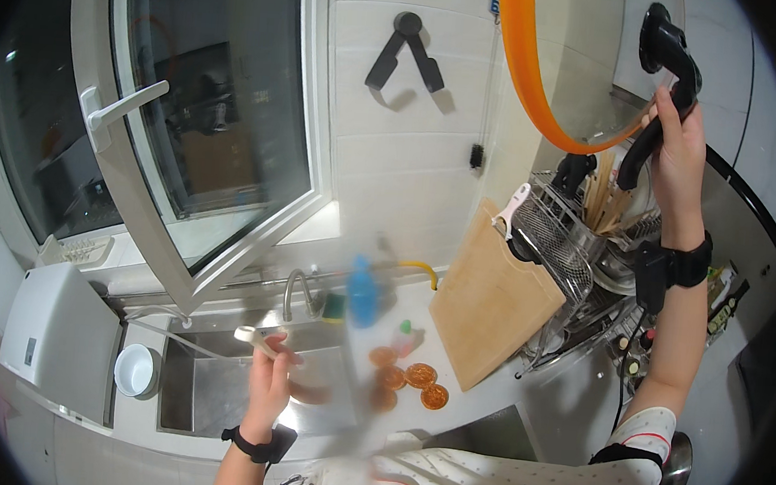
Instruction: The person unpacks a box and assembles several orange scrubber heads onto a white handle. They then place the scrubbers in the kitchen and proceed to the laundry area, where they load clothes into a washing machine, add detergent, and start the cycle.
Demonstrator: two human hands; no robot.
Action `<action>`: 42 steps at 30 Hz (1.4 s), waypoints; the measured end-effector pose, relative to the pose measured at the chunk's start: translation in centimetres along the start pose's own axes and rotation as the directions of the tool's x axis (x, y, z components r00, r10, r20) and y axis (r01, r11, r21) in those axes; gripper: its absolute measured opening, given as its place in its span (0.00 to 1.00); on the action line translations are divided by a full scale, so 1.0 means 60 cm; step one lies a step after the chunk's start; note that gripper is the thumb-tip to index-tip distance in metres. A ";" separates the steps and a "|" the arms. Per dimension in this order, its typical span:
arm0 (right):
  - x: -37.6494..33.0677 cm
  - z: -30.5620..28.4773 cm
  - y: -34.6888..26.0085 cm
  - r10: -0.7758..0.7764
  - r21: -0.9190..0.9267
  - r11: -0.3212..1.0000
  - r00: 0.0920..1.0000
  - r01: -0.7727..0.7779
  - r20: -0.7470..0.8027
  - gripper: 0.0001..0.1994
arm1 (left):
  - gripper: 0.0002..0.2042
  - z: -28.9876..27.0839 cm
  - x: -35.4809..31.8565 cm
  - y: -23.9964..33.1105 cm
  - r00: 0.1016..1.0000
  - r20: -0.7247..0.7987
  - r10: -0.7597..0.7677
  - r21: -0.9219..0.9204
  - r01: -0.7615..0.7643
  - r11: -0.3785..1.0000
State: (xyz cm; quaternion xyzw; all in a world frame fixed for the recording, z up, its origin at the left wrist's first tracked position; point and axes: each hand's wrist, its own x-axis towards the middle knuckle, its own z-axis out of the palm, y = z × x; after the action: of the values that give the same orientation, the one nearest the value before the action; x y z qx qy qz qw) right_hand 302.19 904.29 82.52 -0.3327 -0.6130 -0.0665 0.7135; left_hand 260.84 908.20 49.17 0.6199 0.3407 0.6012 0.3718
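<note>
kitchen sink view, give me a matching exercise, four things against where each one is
Things:
1. glass lid
2. cutting board
3. white bowl
4. blue bottle

Places:
A. left of the sink
B. leaning against the dish rack
C. held up by its black handle in the right hand
D. behind the sink, by the tap

Pairs: 1-C, 2-B, 3-A, 4-D

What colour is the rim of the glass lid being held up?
Orange, on the glass lid in the right hand; head view shows it.
</note>
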 end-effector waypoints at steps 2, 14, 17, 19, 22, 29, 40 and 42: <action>-0.013 -0.028 -0.007 -0.006 -0.066 0.998 1.000 0.005 -0.017 0.08 | 0.14 0.006 0.010 0.016 0.999 0.044 -0.008 0.021 0.007 1.000; -0.094 -0.119 -0.019 0.121 0.108 0.988 0.987 -0.109 -0.109 0.11 | 0.17 0.050 0.192 0.076 0.955 0.223 0.197 0.275 -0.255 0.927; -0.112 -0.151 -0.016 0.123 0.164 0.981 0.985 -0.102 -0.123 0.10 | 0.19 0.075 0.269 0.076 0.891 0.322 0.321 0.418 -0.438 0.796; -0.119 -0.170 -0.018 0.119 0.148 0.983 0.989 -0.106 -0.085 0.10 | 0.18 0.101 0.309 0.089 0.901 0.331 0.280 0.340 -0.390 0.856; -0.123 -0.204 -0.014 0.104 0.110 0.989 0.993 -0.097 -0.057 0.10 | 0.18 0.131 0.353 0.096 0.948 0.312 0.058 0.179 -0.118 0.977; -0.086 -0.173 0.017 0.016 -0.005 1.000 0.995 -0.017 -0.098 0.12 | 0.19 0.164 0.364 0.074 0.944 0.316 0.098 0.129 -0.145 0.981; 0.128 0.224 0.257 -0.213 -0.093 0.974 0.976 0.209 -0.044 0.22 | 0.19 0.119 0.163 0.020 0.965 0.261 0.001 0.109 -0.030 0.994; 0.137 0.314 0.276 -0.196 -0.091 0.978 0.978 0.190 -0.064 0.23 | 0.18 0.082 0.113 0.022 0.981 0.196 0.008 0.204 -0.049 0.978</action>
State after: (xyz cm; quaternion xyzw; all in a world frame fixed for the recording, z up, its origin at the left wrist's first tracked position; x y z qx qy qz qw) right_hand 296.86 930.10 84.08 -0.2985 -0.6128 -0.1734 0.7109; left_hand 266.00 913.17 53.66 0.7158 0.3547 0.5042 0.3279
